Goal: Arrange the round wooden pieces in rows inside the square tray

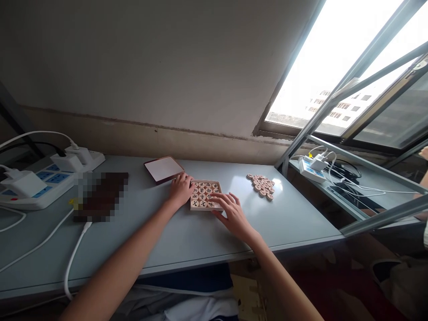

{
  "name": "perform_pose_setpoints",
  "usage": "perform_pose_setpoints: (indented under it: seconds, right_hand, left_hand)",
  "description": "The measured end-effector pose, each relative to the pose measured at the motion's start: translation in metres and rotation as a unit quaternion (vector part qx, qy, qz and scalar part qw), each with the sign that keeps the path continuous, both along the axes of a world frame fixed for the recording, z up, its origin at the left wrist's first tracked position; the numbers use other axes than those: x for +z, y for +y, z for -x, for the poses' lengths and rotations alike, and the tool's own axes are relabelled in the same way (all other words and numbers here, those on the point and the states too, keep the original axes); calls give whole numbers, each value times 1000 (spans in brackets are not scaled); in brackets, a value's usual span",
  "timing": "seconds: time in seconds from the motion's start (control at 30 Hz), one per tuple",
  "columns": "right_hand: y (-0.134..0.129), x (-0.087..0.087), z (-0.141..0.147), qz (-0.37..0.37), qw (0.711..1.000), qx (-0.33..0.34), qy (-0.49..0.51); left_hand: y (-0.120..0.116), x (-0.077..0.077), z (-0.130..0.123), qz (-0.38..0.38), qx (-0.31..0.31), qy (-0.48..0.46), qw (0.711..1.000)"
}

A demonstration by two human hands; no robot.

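Observation:
A shallow square box (pixel 206 210) lies on the desk, with round wooden Chinese chess pieces (pixel 202 190) set in rows inside, their dark characters facing up. My left hand (pixel 181 189) is closed at the box's left side, fingers curled against its edge. Over the box's right part is my right hand (pixel 232 214), fingers apart and reaching across the lower right pieces, some of which they hide. To the right, a loose cluster of more chess pieces (pixel 262 185) lies flat on the desk. The dark red box lid (pixel 164 170), pale inside up, rests behind my left hand.
On the left stand a white power strip (pixel 50 178) with plugged-in chargers, a blurred dark object (pixel 100 196) and a white cable (pixel 76 254). A metal frame (pixel 301 138) borders the desk's right end. Beyond it, another desk holds a power strip (pixel 312 169) and cables. A person shows partly at far right.

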State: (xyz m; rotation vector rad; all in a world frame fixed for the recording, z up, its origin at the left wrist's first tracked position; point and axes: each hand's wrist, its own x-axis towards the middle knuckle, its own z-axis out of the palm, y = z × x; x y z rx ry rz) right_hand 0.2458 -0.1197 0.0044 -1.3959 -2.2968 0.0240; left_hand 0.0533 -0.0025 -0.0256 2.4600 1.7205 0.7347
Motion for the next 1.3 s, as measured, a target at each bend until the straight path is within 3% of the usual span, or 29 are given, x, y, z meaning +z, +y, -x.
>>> perform_pose_setpoints:
  seconds: [0.17, 0.5, 0.67, 0.8, 0.9, 1.03, 1.3]
  right_hand:
    - [-1, -3, -7, -30, 996, -79, -29]
    - [0, -4, -8, -52, 994, -84, -54]
    - [44, -5, -54, -2, 981, -195, 9]
    - [92, -12, -100, 57, 943, -318, -80]
    - [111, -16, -122, 100, 921, -352, -135]
    - [108, -22, -126, 79, 942, -312, -92]
    - [59, -26, -89, 62, 987, -127, 75]
  left_hand:
    - [0, 0, 0, 6, -1, -5, 1000]
    - [-1, 1, 0, 1, 1, -2, 1000]
    - [1, -1, 0, -3, -6, 1, 1000]
    - [1, -2, 1, -18, -10, 3, 1000]
    - [2, -3, 1, -24, -8, 0, 1000]
    - [3, -5, 0, -30, -8, -6, 1000]
    - [5, -6, 1, -19, -10, -9, 1000]
